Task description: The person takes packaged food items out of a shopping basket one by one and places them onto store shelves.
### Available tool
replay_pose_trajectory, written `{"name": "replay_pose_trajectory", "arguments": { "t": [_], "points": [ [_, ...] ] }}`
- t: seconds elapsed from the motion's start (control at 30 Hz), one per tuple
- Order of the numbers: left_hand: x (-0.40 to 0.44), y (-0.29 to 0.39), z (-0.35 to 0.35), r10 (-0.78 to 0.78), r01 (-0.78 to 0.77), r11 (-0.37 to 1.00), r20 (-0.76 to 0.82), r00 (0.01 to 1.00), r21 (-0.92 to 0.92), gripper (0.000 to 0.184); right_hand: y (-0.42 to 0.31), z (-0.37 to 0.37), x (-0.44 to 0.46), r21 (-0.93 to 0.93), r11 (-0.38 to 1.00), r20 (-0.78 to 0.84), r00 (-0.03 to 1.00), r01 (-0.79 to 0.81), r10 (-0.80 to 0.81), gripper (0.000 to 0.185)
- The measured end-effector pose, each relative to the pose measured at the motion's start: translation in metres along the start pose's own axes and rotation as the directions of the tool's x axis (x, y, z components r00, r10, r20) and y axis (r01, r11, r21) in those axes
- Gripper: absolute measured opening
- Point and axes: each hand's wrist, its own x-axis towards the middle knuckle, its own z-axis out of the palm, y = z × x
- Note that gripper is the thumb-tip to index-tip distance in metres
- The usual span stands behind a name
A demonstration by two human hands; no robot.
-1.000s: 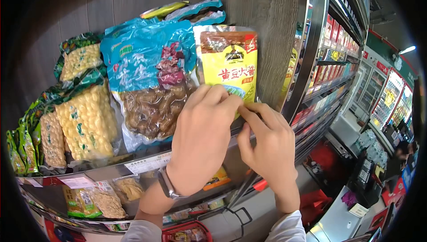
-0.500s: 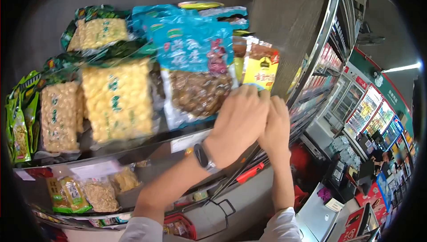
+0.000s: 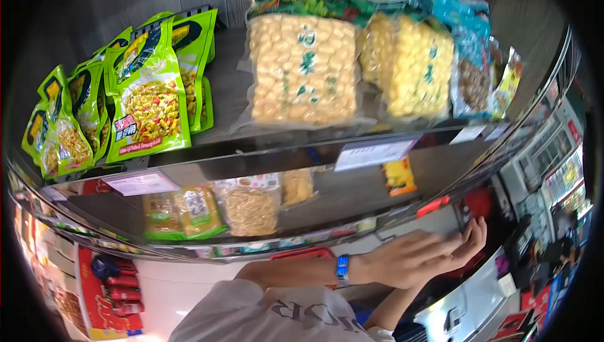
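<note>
Both my hands are in front of the lower shelf, near its right end. My left hand [image 3: 409,257], with a lit blue smartwatch [image 3: 342,267] at its wrist, lies across my right hand with fingers stretched out. Behind it, my right hand [image 3: 470,249] is partly covered; its visible fingers are apart and slightly bent. I see nothing held in either. The upper shelf above carries a bag of pale beans [image 3: 305,68], a bag of yellow kernels [image 3: 420,68], a blue bag of dark food [image 3: 472,84], a small yellow packet [image 3: 507,84] and green pickle pouches [image 3: 151,97].
Price tags [image 3: 374,153] line the upper shelf's front edge [image 3: 251,153]. The lower shelf holds a small yellow packet [image 3: 399,176] and clear bags of dried food [image 3: 250,211]. A red basket [image 3: 302,253] is below. At the right are a counter [image 3: 453,310] and glass-door fridges [image 3: 566,175].
My view has swung left, bringing the green pouches into full sight. My hands have come down and away from the yellow packet at the upper shelf's right end; it remains there.
</note>
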Motion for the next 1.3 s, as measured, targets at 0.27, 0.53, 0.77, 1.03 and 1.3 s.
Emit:
{"name": "replay_pose_trajectory", "arguments": {
  "t": [0.27, 0.53, 0.77, 1.03, 1.3],
  "points": [
    [-0.232, -0.017, -0.066, -0.54, 0.574, 0.815, 0.456, 0.708, 0.075, 0.023, 0.045, -0.084, -0.184, -0.532, 0.693, -0.031, 0.829, -0.487, 0.559, 0.036],
    [-0.402, -0.011, -0.088, -0.647, 0.764, 0.593, 0.715, 0.266, 0.253, 0.02, 0.037, -0.177, -0.391, -0.727, 0.38, -0.076, 0.617, -0.572, 0.783, 0.036],
    [-0.537, -0.021, -0.066, -0.565, 0.753, 0.465, 0.811, -0.153, 0.466, 0.021, 0.01, -0.287, -0.592, -0.899, 0.045, 0.013, 0.075, -0.435, 0.997, 0.027],
    [-0.74, -0.103, 0.05, -0.601, 0.9, -0.005, 0.718, -0.351, 0.436, 0.022, -0.009, -0.325, -0.652, -0.871, -0.397, -0.487, -0.621, 0.291, 0.614, 0.126],
    [-0.886, -0.203, 0.239, -0.514, 0.791, -0.447, 0.603, -0.609, 0.418, 0.016, -0.003, -0.336, -0.715, -0.867, -0.453, -0.494, -0.479, 0.209, 0.725, 0.106]
  ]
}}
